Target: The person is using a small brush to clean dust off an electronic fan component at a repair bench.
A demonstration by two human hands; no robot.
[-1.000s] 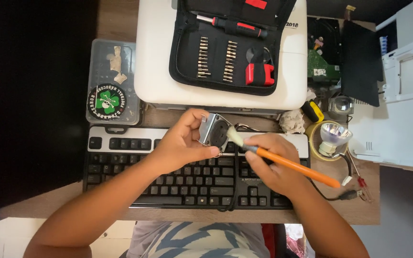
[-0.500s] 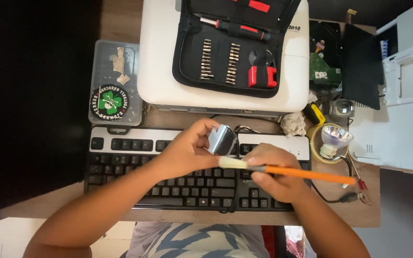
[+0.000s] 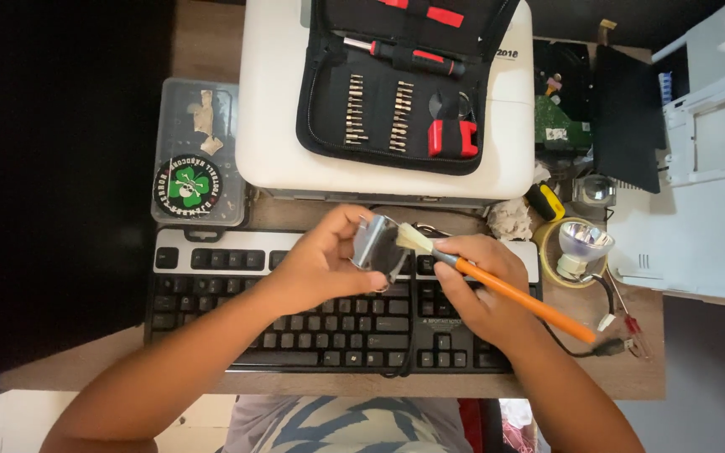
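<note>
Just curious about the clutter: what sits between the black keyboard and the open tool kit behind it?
In the head view, the left hand holds a small shiny metal part there, and the right hand touches a brush to it, above the white box's front edge.

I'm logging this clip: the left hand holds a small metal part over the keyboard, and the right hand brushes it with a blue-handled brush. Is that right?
Not quite: the brush handle is orange, not blue, as the head view shows. The rest stands: the left hand holds the metal part over the keyboard, and the right hand puts the bristles to it.
</note>
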